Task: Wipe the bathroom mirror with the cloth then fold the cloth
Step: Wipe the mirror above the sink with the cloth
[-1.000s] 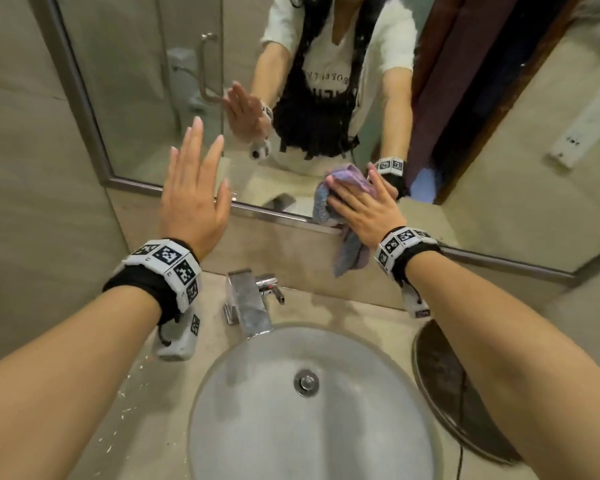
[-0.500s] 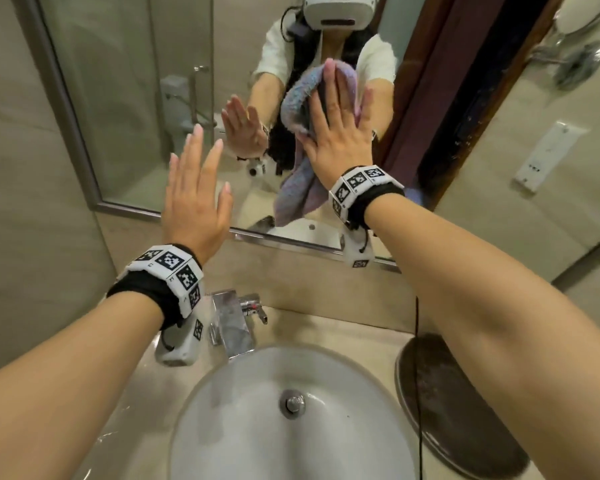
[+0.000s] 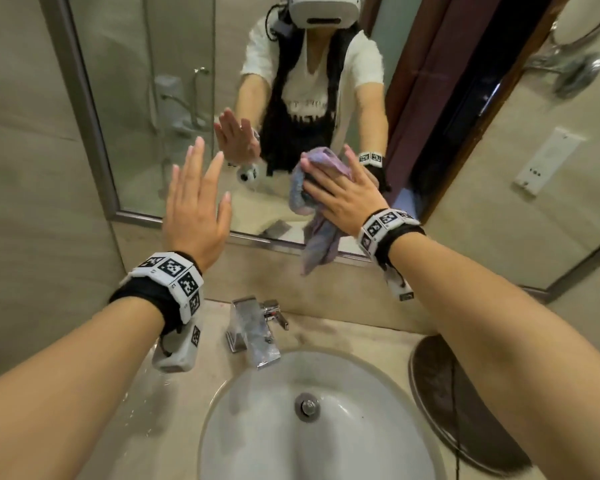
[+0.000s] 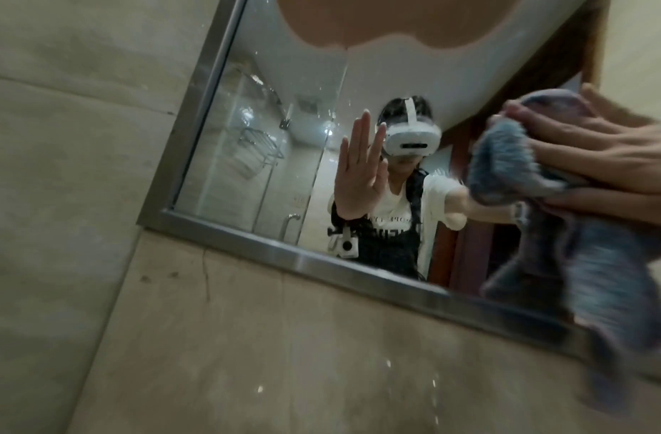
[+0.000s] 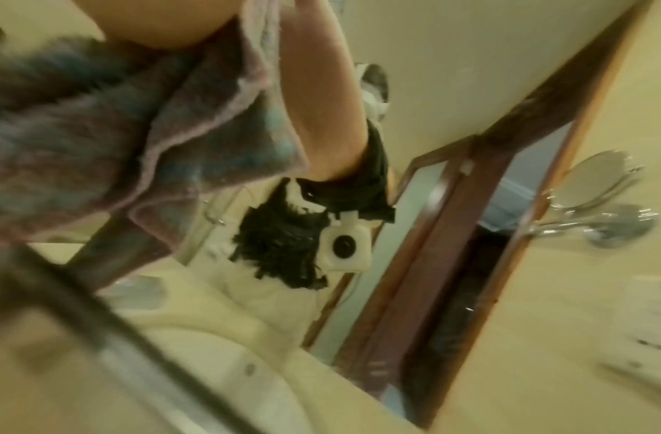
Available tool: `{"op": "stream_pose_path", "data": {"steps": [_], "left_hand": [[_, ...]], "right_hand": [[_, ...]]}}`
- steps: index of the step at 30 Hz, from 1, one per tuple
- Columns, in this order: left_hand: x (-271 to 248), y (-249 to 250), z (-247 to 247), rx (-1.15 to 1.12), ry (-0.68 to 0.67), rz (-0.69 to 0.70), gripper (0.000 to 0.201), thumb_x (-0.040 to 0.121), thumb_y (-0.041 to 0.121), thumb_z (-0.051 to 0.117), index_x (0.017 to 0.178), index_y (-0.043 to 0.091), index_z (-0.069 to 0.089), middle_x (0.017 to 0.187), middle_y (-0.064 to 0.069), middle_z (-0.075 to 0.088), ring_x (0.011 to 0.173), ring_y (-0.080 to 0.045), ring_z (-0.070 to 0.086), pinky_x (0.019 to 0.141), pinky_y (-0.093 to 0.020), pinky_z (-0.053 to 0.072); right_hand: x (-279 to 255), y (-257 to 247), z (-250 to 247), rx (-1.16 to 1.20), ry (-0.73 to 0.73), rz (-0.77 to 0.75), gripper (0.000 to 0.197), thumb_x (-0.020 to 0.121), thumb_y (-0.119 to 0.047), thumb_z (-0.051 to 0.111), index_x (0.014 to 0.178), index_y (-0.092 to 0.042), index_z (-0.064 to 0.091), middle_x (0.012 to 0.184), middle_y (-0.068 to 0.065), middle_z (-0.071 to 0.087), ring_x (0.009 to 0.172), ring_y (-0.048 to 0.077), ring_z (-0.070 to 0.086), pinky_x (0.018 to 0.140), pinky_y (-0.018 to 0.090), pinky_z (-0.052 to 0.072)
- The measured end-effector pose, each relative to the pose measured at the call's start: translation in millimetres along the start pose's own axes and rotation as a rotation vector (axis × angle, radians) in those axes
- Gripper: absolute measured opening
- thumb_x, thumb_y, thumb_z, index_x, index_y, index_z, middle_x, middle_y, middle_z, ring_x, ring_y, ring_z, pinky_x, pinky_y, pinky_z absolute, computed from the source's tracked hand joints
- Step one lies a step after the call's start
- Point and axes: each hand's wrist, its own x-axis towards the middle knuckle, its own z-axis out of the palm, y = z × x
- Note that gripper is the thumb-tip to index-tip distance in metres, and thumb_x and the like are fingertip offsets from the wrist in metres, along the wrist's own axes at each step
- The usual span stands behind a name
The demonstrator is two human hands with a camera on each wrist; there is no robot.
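Note:
The mirror (image 3: 174,116) hangs in a metal frame above the basin. My right hand (image 3: 340,197) lies flat with spread fingers on a purple-blue cloth (image 3: 317,237) and presses it to the glass near the bottom frame. The cloth's loose end hangs over the frame. In the left wrist view the right hand (image 4: 599,155) covers the bunched cloth (image 4: 506,164). The cloth (image 5: 98,132) fills the upper left of the blurred right wrist view. My left hand (image 3: 196,202) is raised, fingers straight, holding nothing. It stands a little off the glass at the mirror's lower left.
Below the mirror are a chrome faucet (image 3: 253,330) and a round white basin (image 3: 326,427). A dark round object (image 3: 465,410) lies on the counter to the right. Water drops spot the counter on the left. A socket panel (image 3: 548,161) sits on the right wall.
My right hand and the cloth were high on the glass half a second ago and have come back down to the mirror's lower edge. My left hand has stayed raised in place.

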Motion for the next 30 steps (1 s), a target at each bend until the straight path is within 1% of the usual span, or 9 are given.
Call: {"op": "stream_pose_path", "data": {"steps": [3,7,12,14,18,21,25,27,30], "left_hand": [[32.6,0.9,-8.7,-0.017,0.053,0.010,0.051,0.093,0.016,0.043,0.141,0.007,0.031,0.153,-0.016,0.019,0.142,-0.025,0.017,0.115,-0.020,-0.009],[79.0,8.3,-16.6,-0.044,0.137,0.035,0.051,0.093,0.017,0.043,0.141,0.008,0.032,0.153,-0.016,0.019,0.143,-0.025,0.016,0.114,-0.019,-0.010],[122.6,2.1,-34.5,-0.064,0.233,0.027,0.051,0.093,0.019,0.040,0.142,0.009,0.032,0.154,-0.016,0.018,0.143,-0.024,0.015,0.114,-0.019,-0.010],[129.5,-4.3,-39.7,-0.056,0.246,0.013,0.051,0.093,0.019,0.039,0.142,0.009,0.031,0.154,-0.016,0.018,0.143,-0.025,0.015,0.115,-0.022,-0.007],[135.3,-20.6,-47.2,-0.022,0.229,0.035,0.051,0.093,0.020,0.040,0.142,0.009,0.031,0.153,-0.016,0.018,0.143,-0.025,0.016,0.116,-0.034,0.002],[141.6,-27.6,-56.1,-0.007,0.250,0.035,0.051,0.092,0.021,0.040,0.142,0.011,0.031,0.154,-0.015,0.018,0.143,-0.023,0.015,0.116,-0.028,-0.002],[161.8,-26.8,-74.5,-0.005,0.277,0.079,0.051,0.093,0.019,0.040,0.143,0.010,0.030,0.154,-0.015,0.017,0.143,-0.024,0.015,0.114,-0.021,-0.008],[180.0,-23.9,-86.2,0.002,0.298,0.110,0.051,0.094,0.020,0.039,0.143,0.011,0.028,0.154,-0.015,0.016,0.143,-0.024,0.013,0.116,-0.025,-0.006],[209.1,-17.3,-106.1,0.019,0.338,0.152,0.051,0.095,0.020,0.038,0.144,0.011,0.027,0.154,-0.015,0.015,0.143,-0.025,0.012,0.117,-0.034,0.001]], "right_hand": [[-17.1,44.5,-18.5,-0.186,0.091,0.074,0.049,0.095,-0.037,0.037,0.135,-0.010,0.047,0.144,0.016,0.043,0.136,0.030,0.032,0.113,0.053,-0.002],[17.3,72.0,-62.6,-0.218,0.180,0.312,0.061,0.094,-0.051,0.037,0.142,-0.012,0.037,0.150,0.018,0.031,0.140,0.033,0.027,0.113,0.056,0.005],[90.1,42.3,-99.7,-0.064,0.264,0.529,0.071,0.093,-0.051,0.029,0.149,-0.011,0.013,0.156,0.019,0.006,0.145,0.033,0.004,0.113,0.052,-0.009],[108.2,18.2,-93.2,-0.074,0.269,0.470,0.072,0.092,-0.051,0.030,0.149,-0.010,0.014,0.156,0.019,0.008,0.145,0.033,0.007,0.113,0.054,-0.006],[112.4,5.0,-76.9,-0.225,0.228,0.151,0.066,0.091,-0.052,0.040,0.143,-0.011,0.033,0.152,0.017,0.028,0.141,0.032,0.026,0.112,0.058,0.008],[99.5,29.5,-83.0,-0.253,0.237,0.042,0.061,0.091,-0.048,0.041,0.140,-0.012,0.038,0.149,0.016,0.035,0.139,0.030,0.030,0.111,0.057,0.004],[91.4,66.0,-114.7,-0.099,0.287,0.379,0.064,0.095,-0.047,0.035,0.148,-0.015,0.021,0.156,0.015,0.015,0.145,0.030,0.015,0.112,0.056,-0.003],[103.4,76.3,-139.4,-0.058,0.287,0.540,0.068,0.095,-0.051,0.026,0.150,-0.016,0.009,0.158,0.015,0.003,0.146,0.030,0.002,0.112,0.054,-0.007],[138.3,80.6,-174.1,-0.036,0.299,0.630,0.072,0.094,-0.055,0.024,0.150,-0.014,0.005,0.157,0.016,-0.004,0.146,0.030,-0.005,0.113,0.053,-0.010]]}}
